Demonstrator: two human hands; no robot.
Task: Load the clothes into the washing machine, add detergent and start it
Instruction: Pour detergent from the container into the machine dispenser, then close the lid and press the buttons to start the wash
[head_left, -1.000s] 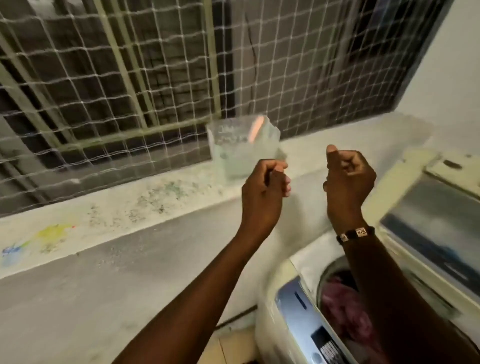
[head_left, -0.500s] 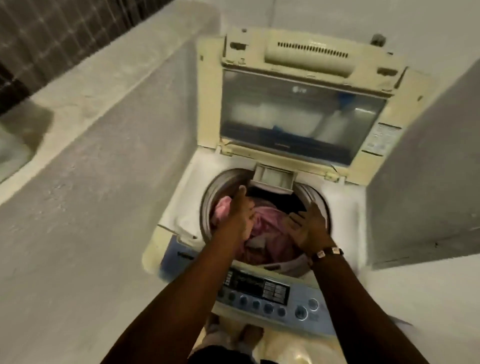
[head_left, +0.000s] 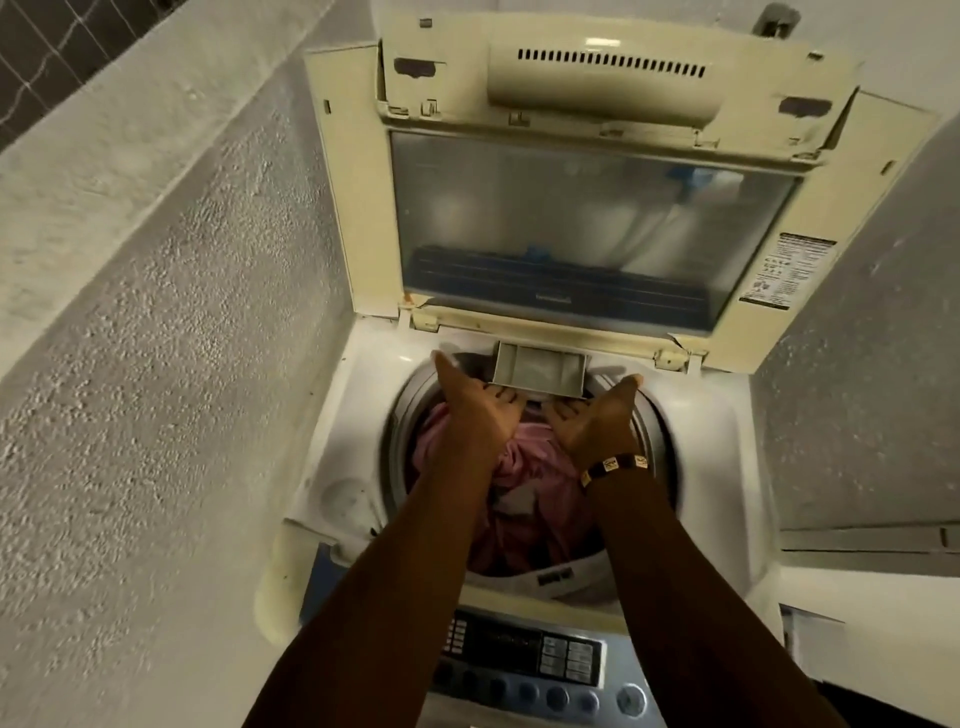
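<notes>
At the centre of the frame, a left hand (head_left: 480, 413) and a right hand (head_left: 597, 423) are reaching, fingers extended and grasping nothing, under the detergent drawer (head_left: 540, 370) above pink clothes (head_left: 524, 499) in the top-loading washing machine (head_left: 358, 457). Loading seems finished; next, probably detergent, then closing the raised lid (head_left: 587, 218).

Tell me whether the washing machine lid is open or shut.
Open. The lid stands raised behind the drum opening, and pink clothes lie exposed inside, with both hands reaching over them.

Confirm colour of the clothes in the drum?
Mostly pink clothes, with a bit of white fabric; the head view, the only one, shows it.
</notes>
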